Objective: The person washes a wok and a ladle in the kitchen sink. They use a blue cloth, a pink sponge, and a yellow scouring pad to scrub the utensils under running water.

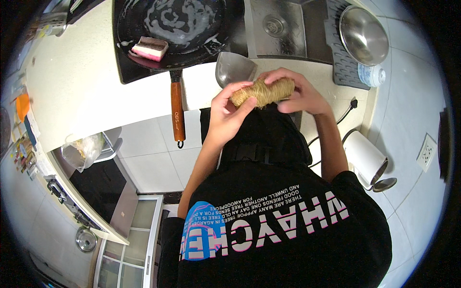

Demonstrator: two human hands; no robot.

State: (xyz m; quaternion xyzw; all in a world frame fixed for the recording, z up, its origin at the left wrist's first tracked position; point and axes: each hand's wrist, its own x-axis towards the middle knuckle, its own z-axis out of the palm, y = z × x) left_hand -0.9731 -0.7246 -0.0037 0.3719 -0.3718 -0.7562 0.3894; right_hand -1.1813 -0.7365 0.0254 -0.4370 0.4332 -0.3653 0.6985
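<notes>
In front of my body, above the counter's near edge, a tan roll of straw-like fibre, probably a loofah scrubber (264, 92), lies crosswise between my hands. My left hand (229, 109) grips its left end, thumb in front and fingers behind. The right end is held by my right hand (305, 95), whose fingers curl over the top. Just behind the roll, a grey metal spatula head (234, 69) rests on the counter; its handle, if any, is hidden. To the left, a black frying pan (201, 56) with white foam holds a brown, white and pink sponge (150, 49).
The pan's wooden handle (177, 110) juts past the counter edge. A steel sink (298, 29) lies at the back. On the right, a steel bowl (364, 36) sits on a grey drying mat (338, 60) beside a blue-white cup (372, 75). A white bin (363, 156) stands below.
</notes>
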